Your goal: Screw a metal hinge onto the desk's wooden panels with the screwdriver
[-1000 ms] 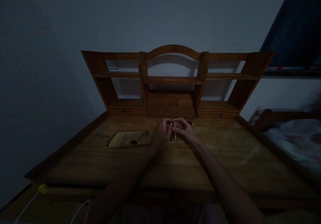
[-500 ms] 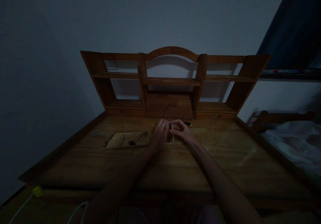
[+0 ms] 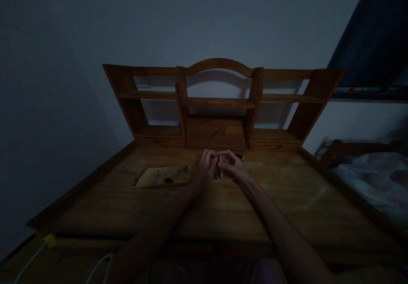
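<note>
Close together over the middle of the desk, my left hand [image 3: 205,166] and my right hand [image 3: 233,165] both have their fingers closed. Between them stands a narrow pale strip [image 3: 221,172], roughly upright, which looks like wood. My right fingers pinch its upper part. At the strip's top, a small dark and shiny piece shows by my left fingertips; its kind is too small and dim to tell. Beneath the hands lies a long, worn, pale board [image 3: 153,177] with a ragged left end and dark stains. Just behind my right hand lies a yellow-and-black object [image 3: 240,157], partly hidden.
A small metal tool with spread arms [image 3: 124,169] lies on the desk [image 3: 223,216] at the left. A wooden shelf unit [image 3: 219,102] stands along the back. A yellow plug-like piece [image 3: 50,240] on a white cord is at the lower left. The room is dim.
Both hands stay together at nearly the same place, with small finger shifts. The pale strip has moved slightly right and shows a little more of its face.
</note>
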Available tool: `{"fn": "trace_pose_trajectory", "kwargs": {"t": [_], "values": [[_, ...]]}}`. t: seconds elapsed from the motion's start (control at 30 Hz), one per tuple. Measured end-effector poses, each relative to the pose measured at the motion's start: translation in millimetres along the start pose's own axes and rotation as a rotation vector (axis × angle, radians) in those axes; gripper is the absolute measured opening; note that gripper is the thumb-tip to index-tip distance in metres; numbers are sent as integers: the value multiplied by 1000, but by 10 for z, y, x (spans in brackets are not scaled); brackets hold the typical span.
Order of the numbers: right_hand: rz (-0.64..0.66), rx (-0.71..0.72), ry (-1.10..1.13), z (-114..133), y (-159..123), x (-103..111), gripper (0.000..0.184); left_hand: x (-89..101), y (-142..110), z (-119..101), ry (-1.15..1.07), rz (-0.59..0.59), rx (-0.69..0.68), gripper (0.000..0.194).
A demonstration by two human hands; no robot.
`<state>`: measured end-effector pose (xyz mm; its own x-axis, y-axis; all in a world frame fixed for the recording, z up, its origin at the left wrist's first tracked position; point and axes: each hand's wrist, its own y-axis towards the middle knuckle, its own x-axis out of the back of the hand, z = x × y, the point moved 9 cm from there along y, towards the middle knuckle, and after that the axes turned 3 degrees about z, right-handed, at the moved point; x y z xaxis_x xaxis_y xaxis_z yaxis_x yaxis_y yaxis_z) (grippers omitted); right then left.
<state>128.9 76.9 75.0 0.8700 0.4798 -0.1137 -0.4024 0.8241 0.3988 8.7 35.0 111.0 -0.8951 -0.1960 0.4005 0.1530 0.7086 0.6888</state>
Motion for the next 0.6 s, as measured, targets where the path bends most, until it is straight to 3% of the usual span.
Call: {"fn": "trace_pose_trajectory", "kwargs": {"t": [0.17,0.4,0.6], "values": [[9,-11,-6,-16,-3,-2,43,1,-1,-15,23,26,21,20],[0,-12,-29,-42,-3,11,60,9,19,3,38,-17,-12,15],[14,21,-50,38,-13,-27,43,19,18,24,39,-27,8,18]]}}
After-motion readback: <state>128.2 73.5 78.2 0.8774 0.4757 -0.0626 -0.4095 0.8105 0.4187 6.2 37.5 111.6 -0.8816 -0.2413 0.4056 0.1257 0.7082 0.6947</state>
